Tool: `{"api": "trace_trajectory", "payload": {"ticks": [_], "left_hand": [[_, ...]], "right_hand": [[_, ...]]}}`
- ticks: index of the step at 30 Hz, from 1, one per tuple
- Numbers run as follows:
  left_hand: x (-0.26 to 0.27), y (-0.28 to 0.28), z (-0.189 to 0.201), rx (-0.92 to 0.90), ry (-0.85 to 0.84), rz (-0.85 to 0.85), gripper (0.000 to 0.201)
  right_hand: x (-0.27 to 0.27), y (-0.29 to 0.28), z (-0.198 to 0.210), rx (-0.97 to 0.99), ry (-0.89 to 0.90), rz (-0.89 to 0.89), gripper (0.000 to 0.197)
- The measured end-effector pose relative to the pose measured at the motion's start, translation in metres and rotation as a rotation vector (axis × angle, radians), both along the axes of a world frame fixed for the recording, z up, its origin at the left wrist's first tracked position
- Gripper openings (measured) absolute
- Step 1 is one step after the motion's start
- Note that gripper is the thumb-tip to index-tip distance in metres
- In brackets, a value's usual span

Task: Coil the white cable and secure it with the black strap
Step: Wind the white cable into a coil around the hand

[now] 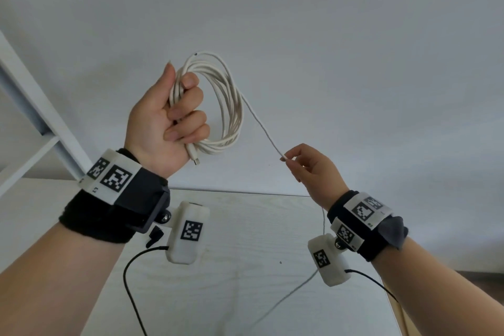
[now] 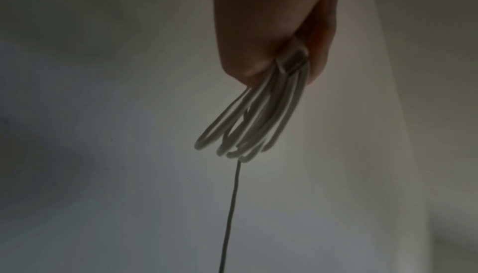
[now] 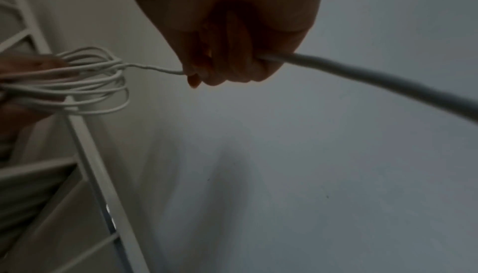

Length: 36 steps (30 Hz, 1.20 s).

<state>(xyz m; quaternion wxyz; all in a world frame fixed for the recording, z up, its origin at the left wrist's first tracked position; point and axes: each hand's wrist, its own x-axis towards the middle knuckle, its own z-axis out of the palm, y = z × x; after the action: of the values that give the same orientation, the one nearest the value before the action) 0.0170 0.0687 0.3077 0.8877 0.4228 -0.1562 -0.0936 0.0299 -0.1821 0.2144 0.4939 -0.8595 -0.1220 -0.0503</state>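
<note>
My left hand (image 1: 174, 114) is raised in front of the wall and grips a coil of white cable (image 1: 231, 106) with several loops; a plug end (image 1: 195, 159) sticks out below the fist. In the left wrist view the loops (image 2: 248, 126) hang past the curled fingers. From the coil a single strand (image 1: 261, 125) runs down to my right hand (image 1: 289, 161), which pinches it between thumb and fingers. The loose tail (image 1: 300, 286) trails from that hand down onto the table. In the right wrist view the right hand (image 3: 207, 73) holds the strand leading from the coil (image 3: 90, 83). No black strap is visible.
A white wooden table (image 1: 245, 226) lies below my hands, against a plain grey wall. A white shelf frame (image 1: 35, 106) stands at the left. Black camera leads (image 1: 128, 275) hang from both wrist units over the table.
</note>
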Motion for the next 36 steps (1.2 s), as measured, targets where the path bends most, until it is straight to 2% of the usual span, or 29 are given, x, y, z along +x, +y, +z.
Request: {"api": "trace_trajectory", "payload": {"ticks": [5, 12, 14, 17, 20, 23, 31, 36], "left_hand": [[0.001, -0.009, -0.001, 0.002, 0.009, 0.092, 0.041], [0.001, -0.020, -0.004, -0.093, 0.040, 0.115, 0.038], [0.001, -0.022, -0.004, -0.098, 0.040, 0.137, 0.038], [0.004, -0.023, -0.003, -0.073, 0.026, 0.186, 0.038], [0.005, -0.021, -0.006, 0.009, -0.008, 0.239, 0.036], [0.003, -0.024, -0.014, 0.166, -0.064, 0.299, 0.032], [-0.007, -0.037, -0.027, 0.591, -0.142, 0.347, 0.024], [-0.009, -0.041, -0.030, 0.635, -0.120, 0.319, 0.026]], "right_hand": [[-0.011, 0.011, 0.007, -0.239, -0.082, 0.076, 0.007], [-0.028, 0.030, 0.019, -0.530, -0.140, 0.187, 0.016], [-0.034, 0.035, 0.018, -0.551, -0.131, 0.232, 0.024], [-0.044, 0.041, 0.012, -0.602, -0.078, 0.324, 0.047], [-0.052, 0.043, 0.012, -0.665, -0.079, 0.359, 0.055], [-0.057, 0.045, 0.022, -0.658, -0.141, 0.361, 0.053], [-0.066, 0.051, 0.054, -0.535, -0.252, 0.342, 0.026], [-0.069, 0.055, 0.065, -0.539, -0.337, 0.383, 0.019]]}}
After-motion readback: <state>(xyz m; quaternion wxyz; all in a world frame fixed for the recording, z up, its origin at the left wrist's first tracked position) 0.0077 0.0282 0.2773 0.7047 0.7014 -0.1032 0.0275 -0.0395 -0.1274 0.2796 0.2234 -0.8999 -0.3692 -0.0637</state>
